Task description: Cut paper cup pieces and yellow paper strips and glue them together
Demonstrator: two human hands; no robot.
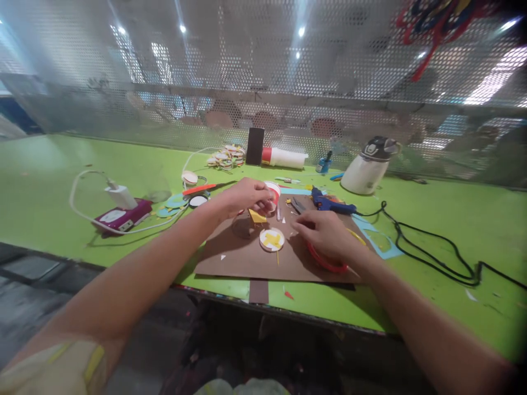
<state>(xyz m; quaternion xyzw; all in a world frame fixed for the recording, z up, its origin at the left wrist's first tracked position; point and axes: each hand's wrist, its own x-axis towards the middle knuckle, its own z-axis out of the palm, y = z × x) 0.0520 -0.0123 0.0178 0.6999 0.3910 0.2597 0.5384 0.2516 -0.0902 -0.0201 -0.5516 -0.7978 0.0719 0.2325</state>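
Observation:
My left hand (pixel 249 197) is closed in a pinch over a brown cardboard sheet (pixel 234 255), holding a small yellow paper piece (pixel 257 217) beside a red-and-white round piece (pixel 274 192). My right hand (pixel 325 233) rests on the cardboard with fingers curled loosely, lying over a red ring (pixel 327 263); what it holds, if anything, is hidden. Between both hands lies a white paper disc with yellow bits (pixel 272 240).
A blue glue gun (pixel 329 204) with a black cable (pixel 432 249) lies behind my right hand. A white kettle-like jug (pixel 366 167), a dark phone (pixel 255 146), paper discs (pixel 226 155), a charger on a purple device (pixel 119 215) and a green table (pixel 49 175) surround them. Perforated metal screen behind.

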